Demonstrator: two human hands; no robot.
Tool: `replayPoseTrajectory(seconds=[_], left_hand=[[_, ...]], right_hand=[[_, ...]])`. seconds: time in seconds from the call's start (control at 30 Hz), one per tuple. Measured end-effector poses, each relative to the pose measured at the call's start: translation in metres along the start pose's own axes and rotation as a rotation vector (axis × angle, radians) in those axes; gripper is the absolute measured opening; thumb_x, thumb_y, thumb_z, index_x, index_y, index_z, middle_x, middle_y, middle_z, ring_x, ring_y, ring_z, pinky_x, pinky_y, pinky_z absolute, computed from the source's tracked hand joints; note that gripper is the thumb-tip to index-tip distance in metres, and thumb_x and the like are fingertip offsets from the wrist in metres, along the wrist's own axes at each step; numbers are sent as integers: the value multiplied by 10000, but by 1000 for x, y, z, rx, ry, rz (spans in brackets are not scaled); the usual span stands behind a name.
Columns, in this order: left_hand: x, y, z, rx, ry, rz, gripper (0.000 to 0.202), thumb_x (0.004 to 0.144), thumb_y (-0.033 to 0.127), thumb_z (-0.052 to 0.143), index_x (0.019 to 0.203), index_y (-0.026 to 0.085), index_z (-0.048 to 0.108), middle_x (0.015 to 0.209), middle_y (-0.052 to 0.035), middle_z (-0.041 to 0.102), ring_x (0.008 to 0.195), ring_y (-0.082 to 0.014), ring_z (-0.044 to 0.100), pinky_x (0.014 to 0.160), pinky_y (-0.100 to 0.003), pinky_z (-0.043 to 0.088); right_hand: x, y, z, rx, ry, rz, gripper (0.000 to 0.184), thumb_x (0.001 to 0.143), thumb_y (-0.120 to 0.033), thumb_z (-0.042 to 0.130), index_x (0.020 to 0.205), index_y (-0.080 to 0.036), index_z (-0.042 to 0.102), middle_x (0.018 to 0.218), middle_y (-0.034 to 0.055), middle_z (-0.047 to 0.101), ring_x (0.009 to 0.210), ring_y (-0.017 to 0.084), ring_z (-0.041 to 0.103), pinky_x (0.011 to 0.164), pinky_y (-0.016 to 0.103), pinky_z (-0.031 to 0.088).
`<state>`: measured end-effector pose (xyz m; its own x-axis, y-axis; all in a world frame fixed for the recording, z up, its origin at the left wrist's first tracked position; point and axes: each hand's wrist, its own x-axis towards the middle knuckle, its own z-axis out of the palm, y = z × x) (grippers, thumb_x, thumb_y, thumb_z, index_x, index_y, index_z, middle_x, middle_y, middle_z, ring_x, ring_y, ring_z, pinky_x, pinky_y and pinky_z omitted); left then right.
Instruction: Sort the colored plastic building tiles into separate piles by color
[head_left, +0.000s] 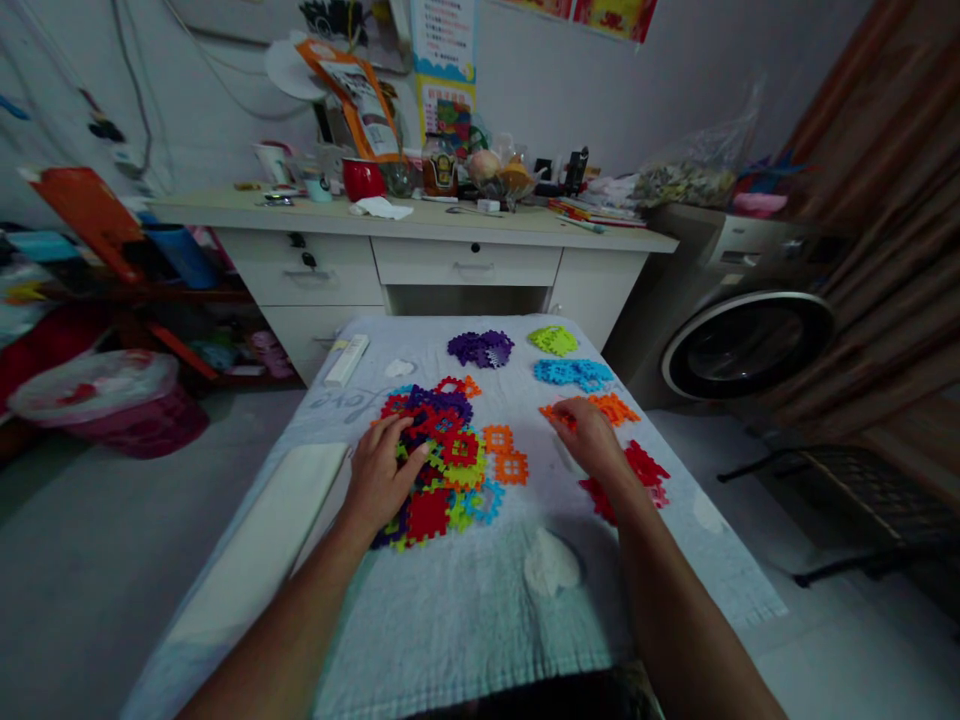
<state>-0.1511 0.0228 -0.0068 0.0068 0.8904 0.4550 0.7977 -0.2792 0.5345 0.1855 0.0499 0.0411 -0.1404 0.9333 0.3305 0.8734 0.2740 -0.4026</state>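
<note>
My left hand (pixel 382 478) rests on the left edge of a mixed pile of plastic interlocking pieces (pixel 431 515) in red, purple, yellow-green and blue. Its thumb and fingers are apart, with nothing gripped that I can see. My right hand (pixel 590 435) has its fingers bent and closed on an orange interlocking piece (pixel 553 413), beside a group of orange pieces (pixel 616 408). Two loose orange squares (pixel 511 467) lie at the mixed pile's right side. Red pieces (pixel 646 470) lie partly behind my right forearm. Further back are blue (pixel 574 374), purple (pixel 481 348) and yellow-green pieces (pixel 553 340) in separate groups.
A pale cloth (pixel 480 610) covers the table. Along its left side lie a long white board (pixel 262 535) and a small white strip (pixel 347 360). Beyond stands a cluttered white desk (pixel 469 262), with a washing machine (pixel 739 320) to the right and a lined pink bin (pixel 120 410) at left.
</note>
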Motion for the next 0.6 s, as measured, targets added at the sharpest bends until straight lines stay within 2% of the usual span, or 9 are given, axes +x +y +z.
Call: replayPoseTrajectory(seconds=[0.1, 0.23, 0.4, 0.6], left_hand=[[0, 0, -1, -2, 3, -3, 432, 893, 483, 499, 1229, 215, 548, 1298, -107, 556, 1243, -282, 499, 1092, -497, 380], [0, -1, -3, 15, 26, 4, 436, 893, 483, 494, 1227, 209, 552, 1283, -113, 563, 1238, -286, 503, 1087, -496, 389], [0, -4, -2, 46, 32, 5, 443, 895, 491, 490, 1221, 199, 557, 1281, -118, 561, 1229, -287, 508, 1082, -489, 394], [-1, -5, -1, 46, 29, 9, 437, 892, 485, 496, 1221, 205, 558, 1278, -113, 560, 1226, -283, 514, 1083, -480, 395]], right_hand=[[-6, -24, 11, 64, -207, -171, 189, 843, -237, 627, 1007, -163, 682, 1002, 92, 672, 966, 213, 603, 913, 349, 445], [-14, -42, 19, 2, -373, -242, 320, 811, -334, 691, 1067, -142, 671, 1049, 113, 639, 1000, 236, 567, 916, 361, 419], [-18, -44, 18, -31, -427, -227, 464, 743, -362, 753, 1135, -143, 637, 1095, 119, 607, 1012, 246, 535, 903, 356, 397], [-19, -42, 15, 31, -436, -236, 451, 744, -278, 720, 1164, -144, 624, 1101, 113, 620, 1011, 238, 543, 909, 359, 395]])
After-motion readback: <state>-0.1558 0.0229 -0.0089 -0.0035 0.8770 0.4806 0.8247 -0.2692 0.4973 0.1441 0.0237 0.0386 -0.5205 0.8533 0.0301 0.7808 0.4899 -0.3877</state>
